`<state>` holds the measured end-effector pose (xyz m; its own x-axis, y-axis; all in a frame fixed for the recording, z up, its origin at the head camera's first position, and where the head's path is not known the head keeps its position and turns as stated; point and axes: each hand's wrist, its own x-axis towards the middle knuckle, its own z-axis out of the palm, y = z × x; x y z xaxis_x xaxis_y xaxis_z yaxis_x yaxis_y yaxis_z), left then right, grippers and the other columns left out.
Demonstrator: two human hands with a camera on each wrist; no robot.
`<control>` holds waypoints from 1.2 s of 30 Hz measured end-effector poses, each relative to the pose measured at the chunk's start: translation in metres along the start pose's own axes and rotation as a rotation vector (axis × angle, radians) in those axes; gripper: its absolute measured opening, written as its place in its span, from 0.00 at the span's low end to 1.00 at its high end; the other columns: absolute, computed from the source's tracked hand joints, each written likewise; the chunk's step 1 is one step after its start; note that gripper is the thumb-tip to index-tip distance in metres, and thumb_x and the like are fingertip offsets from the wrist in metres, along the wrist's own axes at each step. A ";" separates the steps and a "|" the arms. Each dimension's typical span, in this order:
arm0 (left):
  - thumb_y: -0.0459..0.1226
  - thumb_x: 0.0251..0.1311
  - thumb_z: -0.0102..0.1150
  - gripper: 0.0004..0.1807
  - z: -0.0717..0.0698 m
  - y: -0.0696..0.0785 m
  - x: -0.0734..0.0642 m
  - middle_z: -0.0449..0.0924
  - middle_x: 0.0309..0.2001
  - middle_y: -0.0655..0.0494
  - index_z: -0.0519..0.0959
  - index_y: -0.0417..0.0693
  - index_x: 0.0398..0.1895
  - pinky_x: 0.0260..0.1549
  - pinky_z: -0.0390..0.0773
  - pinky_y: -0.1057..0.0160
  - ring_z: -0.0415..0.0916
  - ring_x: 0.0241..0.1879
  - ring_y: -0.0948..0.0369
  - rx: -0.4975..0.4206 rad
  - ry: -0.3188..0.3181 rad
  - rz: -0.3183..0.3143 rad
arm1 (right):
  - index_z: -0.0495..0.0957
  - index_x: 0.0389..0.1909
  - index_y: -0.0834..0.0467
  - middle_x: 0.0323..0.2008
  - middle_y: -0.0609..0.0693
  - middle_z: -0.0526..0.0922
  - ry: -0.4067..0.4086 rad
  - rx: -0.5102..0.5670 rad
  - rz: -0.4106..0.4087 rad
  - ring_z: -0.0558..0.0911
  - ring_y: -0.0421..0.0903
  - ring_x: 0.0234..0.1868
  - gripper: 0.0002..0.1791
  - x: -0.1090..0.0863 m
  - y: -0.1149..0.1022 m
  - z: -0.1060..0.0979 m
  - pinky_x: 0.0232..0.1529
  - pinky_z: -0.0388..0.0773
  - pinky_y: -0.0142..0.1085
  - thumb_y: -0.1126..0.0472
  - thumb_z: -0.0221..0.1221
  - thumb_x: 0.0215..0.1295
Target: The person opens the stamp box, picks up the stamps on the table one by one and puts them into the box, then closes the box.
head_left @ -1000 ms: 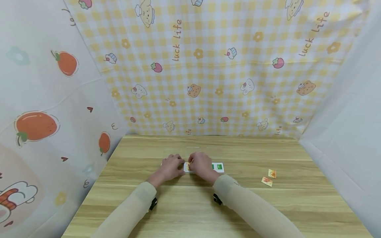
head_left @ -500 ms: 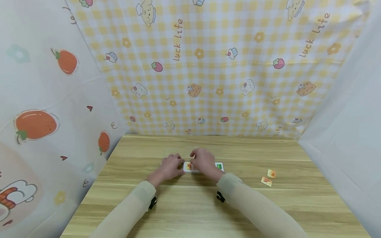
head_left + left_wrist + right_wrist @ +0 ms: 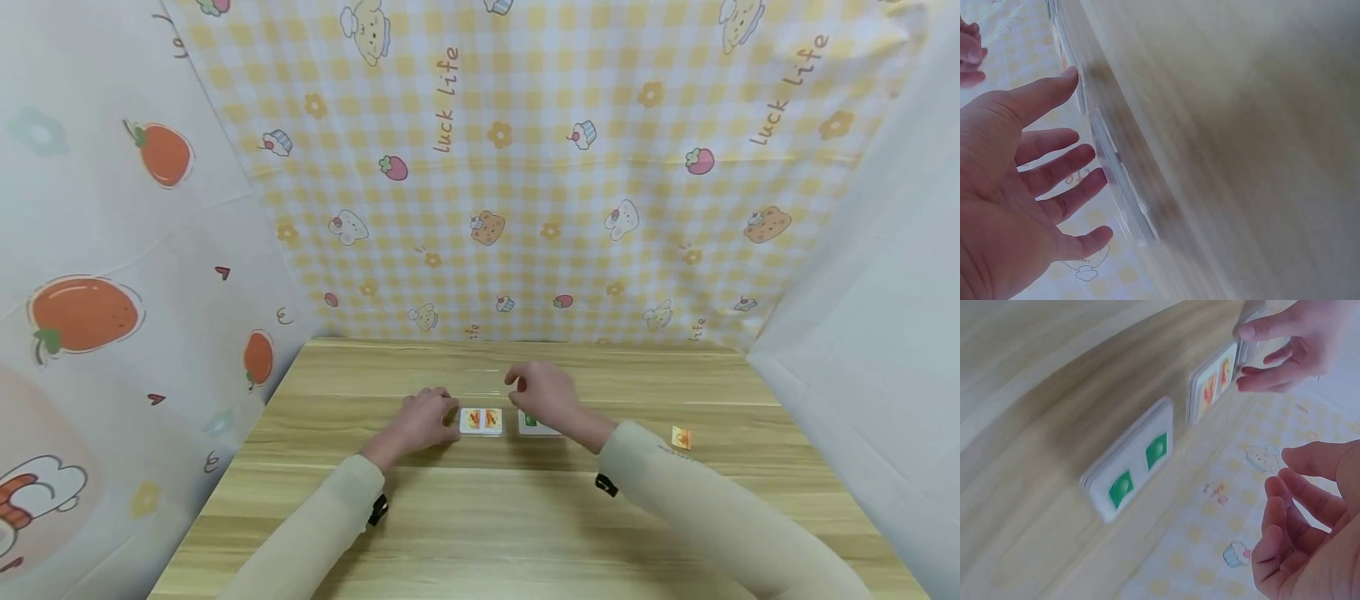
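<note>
Two white rectangular cards lie on the wooden table. The middle card [image 3: 481,422] carries two small orange pictures; the right card [image 3: 1127,464] shows two green squares. My left hand [image 3: 426,419] rests at the middle card's left end, fingers spread, thumb near its edge. Another clear-edged card [image 3: 1124,181] lies beneath its fingers, mostly hidden in the head view. Above the right card hovers my right hand [image 3: 547,396], its fingers loosely bent and nothing between thumb and fingertips in the right wrist view.
A small loose orange picture piece [image 3: 682,437] lies on the table [image 3: 465,517] at right, beside my right sleeve [image 3: 660,467]. Faint clear rectangular outlines [image 3: 482,381] show behind the cards. A yellow checked cloth [image 3: 525,192] hangs at the back edge.
My right hand has let go of the orange picture piece on the middle card and moved right, uncovering both orange pictures. Its sleeve now covers one loose piece. The left hand stays in place.
</note>
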<state>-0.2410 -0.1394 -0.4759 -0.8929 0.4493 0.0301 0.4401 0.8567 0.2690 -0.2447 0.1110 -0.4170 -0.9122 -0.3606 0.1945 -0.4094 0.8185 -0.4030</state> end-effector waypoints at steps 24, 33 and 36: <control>0.46 0.53 0.76 0.32 -0.010 -0.025 -0.025 0.78 0.58 0.46 0.80 0.45 0.62 0.46 0.77 0.48 0.73 0.54 0.48 -0.027 0.052 -0.019 | 0.86 0.43 0.56 0.30 0.46 0.81 -0.035 0.022 0.028 0.77 0.40 0.27 0.09 -0.080 0.091 -0.050 0.24 0.73 0.37 0.64 0.66 0.61; 0.46 0.52 0.77 0.33 -0.014 -0.039 -0.034 0.79 0.56 0.44 0.80 0.43 0.61 0.48 0.76 0.46 0.75 0.53 0.48 -0.027 0.058 -0.012 | 0.84 0.46 0.62 0.30 0.48 0.82 -0.033 0.023 0.055 0.76 0.39 0.23 0.11 -0.107 0.135 -0.064 0.22 0.74 0.36 0.65 0.64 0.64; 0.45 0.52 0.77 0.34 -0.016 -0.042 -0.037 0.79 0.56 0.44 0.80 0.42 0.61 0.48 0.76 0.47 0.75 0.51 0.49 -0.041 0.056 -0.012 | 0.84 0.47 0.63 0.30 0.48 0.81 -0.043 0.019 0.078 0.76 0.38 0.22 0.12 -0.116 0.144 -0.067 0.22 0.74 0.35 0.67 0.64 0.63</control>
<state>-0.2275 -0.1957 -0.4732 -0.9025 0.4233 0.0802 0.4262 0.8503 0.3088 -0.1966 0.3009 -0.4383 -0.9408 -0.3156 0.1234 -0.3373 0.8362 -0.4325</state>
